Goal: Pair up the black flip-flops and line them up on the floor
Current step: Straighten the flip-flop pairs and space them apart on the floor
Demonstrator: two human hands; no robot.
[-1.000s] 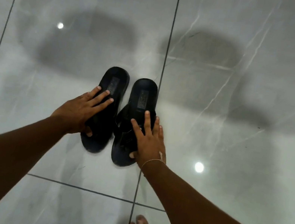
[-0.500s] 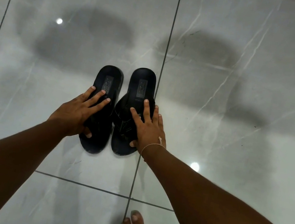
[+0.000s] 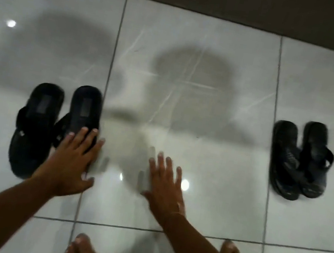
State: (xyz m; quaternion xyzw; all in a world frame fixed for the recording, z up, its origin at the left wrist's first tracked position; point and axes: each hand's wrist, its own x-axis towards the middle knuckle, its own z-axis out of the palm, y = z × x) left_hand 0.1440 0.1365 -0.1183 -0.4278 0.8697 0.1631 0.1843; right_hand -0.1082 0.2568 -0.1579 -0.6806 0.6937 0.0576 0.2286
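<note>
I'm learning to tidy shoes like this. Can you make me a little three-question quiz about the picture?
1. True or false: the right hand is holding a flip-flop.
2. How many flip-flop pairs are on the floor?
3. Which hand is over the left pair: A) left hand B) right hand?

Key: 1. False, it is open over bare tile. 2. Two, counting the right pair. 3. A.
</note>
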